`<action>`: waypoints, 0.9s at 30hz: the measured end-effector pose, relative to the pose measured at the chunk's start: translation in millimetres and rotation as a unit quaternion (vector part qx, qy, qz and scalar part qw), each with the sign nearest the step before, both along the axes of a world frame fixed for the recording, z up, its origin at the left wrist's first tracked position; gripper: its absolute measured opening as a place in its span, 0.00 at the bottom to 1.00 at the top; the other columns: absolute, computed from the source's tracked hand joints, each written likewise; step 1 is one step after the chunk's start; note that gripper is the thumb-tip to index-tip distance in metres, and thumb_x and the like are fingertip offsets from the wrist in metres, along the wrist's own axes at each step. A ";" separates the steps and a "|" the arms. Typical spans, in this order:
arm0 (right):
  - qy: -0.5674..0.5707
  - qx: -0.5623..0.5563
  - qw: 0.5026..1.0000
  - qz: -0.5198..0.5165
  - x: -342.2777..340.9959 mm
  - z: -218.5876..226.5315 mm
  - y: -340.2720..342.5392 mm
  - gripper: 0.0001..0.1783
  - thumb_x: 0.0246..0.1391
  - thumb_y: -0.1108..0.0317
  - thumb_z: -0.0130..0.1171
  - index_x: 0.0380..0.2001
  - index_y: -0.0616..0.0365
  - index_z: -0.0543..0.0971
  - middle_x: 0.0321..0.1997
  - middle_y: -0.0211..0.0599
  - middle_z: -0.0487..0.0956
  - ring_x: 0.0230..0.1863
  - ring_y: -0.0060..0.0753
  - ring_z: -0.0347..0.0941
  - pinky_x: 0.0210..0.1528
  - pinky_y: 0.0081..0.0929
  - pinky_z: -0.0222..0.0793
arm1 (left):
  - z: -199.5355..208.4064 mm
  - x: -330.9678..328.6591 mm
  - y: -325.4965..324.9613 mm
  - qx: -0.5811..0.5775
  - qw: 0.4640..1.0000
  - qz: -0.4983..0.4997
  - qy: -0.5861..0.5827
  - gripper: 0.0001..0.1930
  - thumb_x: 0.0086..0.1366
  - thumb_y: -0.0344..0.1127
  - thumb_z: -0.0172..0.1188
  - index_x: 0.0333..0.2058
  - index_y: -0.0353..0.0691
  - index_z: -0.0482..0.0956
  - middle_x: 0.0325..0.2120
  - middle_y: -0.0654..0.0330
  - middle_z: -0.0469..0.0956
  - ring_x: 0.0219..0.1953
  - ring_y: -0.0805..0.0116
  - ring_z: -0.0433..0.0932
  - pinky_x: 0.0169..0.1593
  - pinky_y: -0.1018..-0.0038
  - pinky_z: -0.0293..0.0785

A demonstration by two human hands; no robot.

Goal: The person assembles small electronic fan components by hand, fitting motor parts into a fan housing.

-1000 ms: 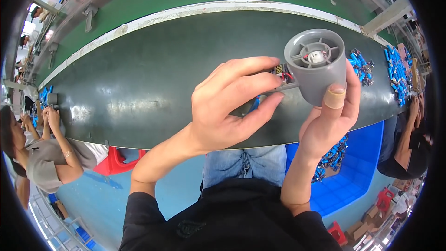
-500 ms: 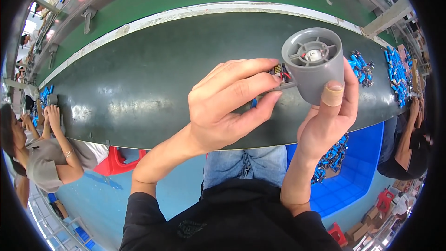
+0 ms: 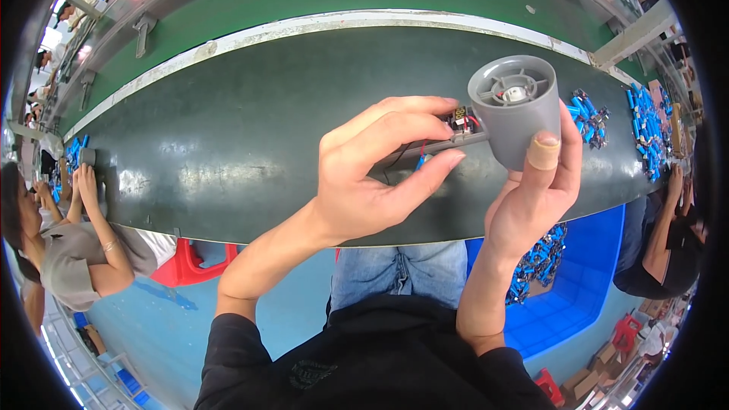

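Note:
My right hand (image 3: pixel 535 197) grips a grey cylindrical plastic housing (image 3: pixel 524 125) from below and the right, a tan band round its thumb. The housing's spoked open end tilts up, with a small white part (image 3: pixel 515 94) in its centre. From the housing's left side a grey handle-like arm (image 3: pixel 472 139) juts out, carrying a small circuit board (image 3: pixel 461 119) with red wires. My left hand (image 3: pixel 372 171) is curled at that board, index and middle fingertips on it, while its thumb stands a little apart below. A blue battery cell (image 3: pixel 424 161) on thin wires shows partly behind the thumb.
Piles of blue wired cells (image 3: pixel 588 118) lie on the dark green table (image 3: pixel 228 137) to the right, with more (image 3: pixel 649 133) beyond. A blue bin (image 3: pixel 585 281) stands below the table edge at right. Co-workers sit at left and right; a red stool (image 3: pixel 190 262) is at left.
My left thumb and index finger have spread further apart, uncovering more of the board, the wires and the blue cell. The housing has dropped slightly in view, still in my right hand.

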State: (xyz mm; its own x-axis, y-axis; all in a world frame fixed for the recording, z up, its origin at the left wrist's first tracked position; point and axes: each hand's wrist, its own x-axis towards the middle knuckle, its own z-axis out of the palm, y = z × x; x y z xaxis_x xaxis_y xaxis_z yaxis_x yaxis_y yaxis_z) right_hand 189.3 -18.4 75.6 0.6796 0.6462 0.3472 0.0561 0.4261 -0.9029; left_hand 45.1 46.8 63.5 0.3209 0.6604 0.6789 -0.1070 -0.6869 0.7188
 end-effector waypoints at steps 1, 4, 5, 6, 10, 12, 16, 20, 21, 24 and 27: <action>-0.004 0.001 1.000 0.003 -2.9 1.0 0.0 0.29 0.52 0.67 0.70 0.55 0.68 0.73 0.52 0.42 0.77 0.52 0.29 0.74 0.56 0.27 0.69 | -0.5 -3.5 0.2 0.001 1.000 0.003 -0.004 0.12 0.51 0.22 0.71 0.36 0.33 0.81 0.40 0.49 0.82 0.35 0.64 0.83 0.38 0.75 0.80; -0.027 0.028 0.999 -0.010 1.6 -1.5 -1.3 0.34 0.49 0.62 0.73 0.55 0.68 0.73 0.52 0.42 0.77 0.52 0.31 0.74 0.56 0.27 0.69 | -0.8 -1.1 1.3 0.002 1.000 -0.013 -0.009 0.14 0.51 0.23 0.71 0.37 0.33 0.80 0.41 0.50 0.82 0.36 0.67 0.82 0.39 0.76 0.80; -0.066 0.035 0.997 -0.007 4.6 -4.1 -1.7 0.33 0.53 0.58 0.68 0.56 0.69 0.72 0.54 0.44 0.76 0.53 0.34 0.74 0.57 0.32 0.70 | -1.2 1.1 0.6 -0.041 0.998 -0.026 -0.039 0.15 0.51 0.23 0.71 0.38 0.34 0.79 0.42 0.51 0.82 0.37 0.68 0.82 0.40 0.76 0.79; -0.104 0.042 0.994 -0.004 6.1 -5.2 -1.9 0.33 0.58 0.53 0.64 0.56 0.70 0.71 0.55 0.47 0.75 0.55 0.38 0.74 0.58 0.37 0.72 | -1.6 2.1 0.0 -0.083 0.993 -0.039 -0.069 0.16 0.51 0.23 0.71 0.39 0.34 0.78 0.43 0.51 0.81 0.37 0.70 0.82 0.40 0.77 0.79; -0.108 0.033 0.994 -0.010 4.7 -1.1 -1.6 0.36 0.56 0.51 0.65 0.56 0.70 0.70 0.55 0.47 0.75 0.55 0.39 0.74 0.58 0.37 0.72 | -1.1 -3.5 -0.1 -0.086 0.995 -0.045 -0.030 0.18 0.51 0.23 0.71 0.41 0.34 0.77 0.44 0.53 0.81 0.37 0.72 0.81 0.41 0.78 0.78; -0.111 0.027 0.993 -0.014 3.5 0.6 -2.1 0.37 0.55 0.49 0.65 0.56 0.71 0.70 0.55 0.47 0.75 0.55 0.39 0.74 0.58 0.37 0.72 | -1.2 -2.9 1.1 -0.048 0.997 -0.044 -0.046 0.17 0.52 0.23 0.71 0.41 0.34 0.77 0.43 0.52 0.81 0.37 0.72 0.81 0.39 0.78 0.78; -0.101 0.019 0.995 -0.016 0.1 4.7 -3.3 0.39 0.54 0.47 0.66 0.56 0.71 0.70 0.55 0.48 0.75 0.55 0.39 0.74 0.58 0.38 0.72 | -1.3 -1.7 -2.1 -0.057 0.996 -0.042 -0.061 0.16 0.52 0.22 0.70 0.40 0.34 0.78 0.42 0.51 0.81 0.36 0.71 0.81 0.38 0.78 0.78; -0.109 0.019 0.994 -0.017 -1.1 7.7 -3.8 0.40 0.54 0.46 0.66 0.56 0.71 0.70 0.55 0.48 0.75 0.55 0.39 0.74 0.58 0.38 0.72 | -1.7 -1.3 0.5 -0.014 0.997 -0.038 -0.060 0.14 0.52 0.22 0.70 0.38 0.34 0.79 0.41 0.50 0.81 0.35 0.68 0.82 0.36 0.77 0.79; -0.109 0.017 0.994 -0.016 -1.5 8.3 -3.5 0.40 0.54 0.46 0.66 0.56 0.71 0.70 0.56 0.48 0.75 0.55 0.39 0.74 0.59 0.38 0.72 | -1.6 -1.4 0.8 -0.002 0.998 -0.033 -0.058 0.13 0.51 0.22 0.70 0.37 0.34 0.79 0.41 0.50 0.81 0.35 0.67 0.82 0.36 0.77 0.79; -0.114 0.019 0.993 -0.015 -1.2 8.6 -3.1 0.40 0.54 0.46 0.66 0.56 0.71 0.70 0.56 0.48 0.75 0.56 0.39 0.74 0.59 0.38 0.71 | 0.7 -1.9 -1.2 -0.013 0.998 -0.028 -0.063 0.12 0.51 0.21 0.69 0.36 0.34 0.81 0.40 0.50 0.82 0.35 0.65 0.82 0.36 0.76 0.79; -0.114 0.019 0.993 -0.017 -2.2 9.7 -2.7 0.40 0.54 0.46 0.66 0.56 0.71 0.70 0.56 0.48 0.75 0.56 0.39 0.74 0.59 0.38 0.71 | 4.1 -4.2 0.3 0.014 0.999 -0.028 -0.038 0.12 0.51 0.20 0.69 0.36 0.34 0.83 0.40 0.50 0.82 0.35 0.64 0.82 0.35 0.75 0.79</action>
